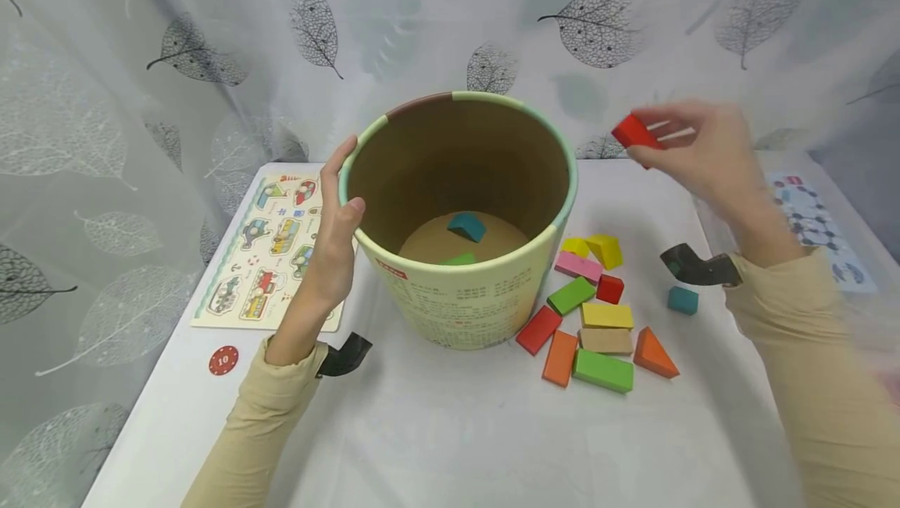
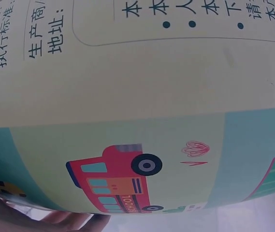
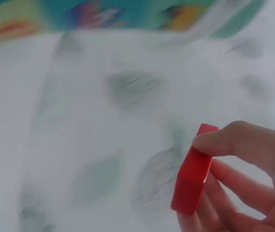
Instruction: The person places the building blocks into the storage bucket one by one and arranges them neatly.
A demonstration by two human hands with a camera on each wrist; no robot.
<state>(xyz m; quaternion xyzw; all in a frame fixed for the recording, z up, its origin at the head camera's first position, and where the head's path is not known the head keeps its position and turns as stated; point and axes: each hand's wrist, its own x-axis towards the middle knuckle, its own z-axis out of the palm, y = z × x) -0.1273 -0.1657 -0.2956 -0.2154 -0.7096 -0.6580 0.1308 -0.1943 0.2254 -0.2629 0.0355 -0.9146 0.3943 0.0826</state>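
A large round bucket (image 1: 457, 289) with printed sides stands tilted toward me on the table. Inside it lie a blue block (image 1: 467, 227) and a green block (image 1: 460, 259), the latter partly hidden by the rim. My left hand (image 1: 330, 250) grips the bucket's left rim, thumb over the edge. To the right of the bucket and above the table, my right hand (image 1: 703, 152) pinches a red block (image 3: 193, 176) between thumb and fingers. Several loose blocks lie below, among them a yellow block (image 1: 607, 316), a green block (image 1: 603, 371) and an orange triangular block (image 1: 655, 353).
A puzzle board (image 1: 263, 258) with vehicle pictures lies left of the bucket, and a red round chip (image 1: 223, 360) sits in front of it. A teal block (image 1: 683, 300) lies apart at right. Farther right is a box with a molecule-like print (image 1: 819, 227). A leaf-patterned curtain (image 1: 422, 23) hangs behind.
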